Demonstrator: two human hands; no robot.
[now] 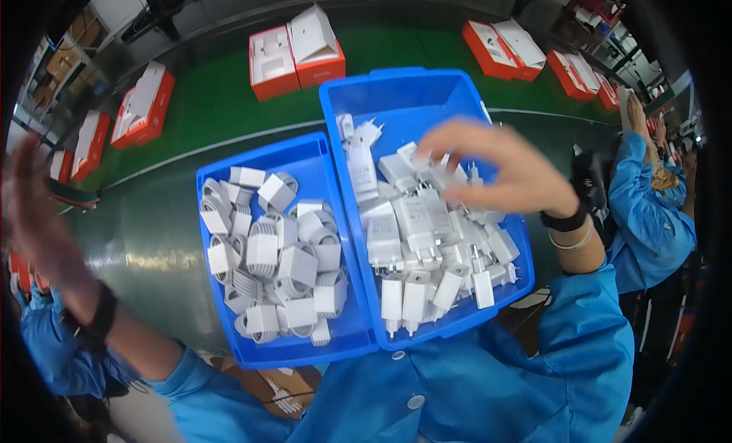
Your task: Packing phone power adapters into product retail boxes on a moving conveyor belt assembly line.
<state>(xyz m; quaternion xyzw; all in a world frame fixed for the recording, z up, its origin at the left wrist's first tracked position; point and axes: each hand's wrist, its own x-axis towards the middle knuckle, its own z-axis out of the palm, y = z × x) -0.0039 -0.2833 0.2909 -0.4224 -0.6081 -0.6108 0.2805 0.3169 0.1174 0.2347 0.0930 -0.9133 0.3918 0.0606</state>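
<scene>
Two smooth blue plastic bins stand side by side, touching. The left bin (309, 159) holds more than a dozen looped, ribbed white cables (297, 271) in pale bands; the right bin (427, 92) holds well over a dozen glossy, blocky white plastic chargers (415, 222) with two-pin plugs, too heaped to count exactly. One right hand (496, 162) hovers above the chargers, thumb and fingers parted; blur hides whether its fingertips touch any. One left hand (34, 195), blurred near the rim, is raised, fingers extended. At least seven red-and-white boxes (297, 58) lie beyond.
</scene>
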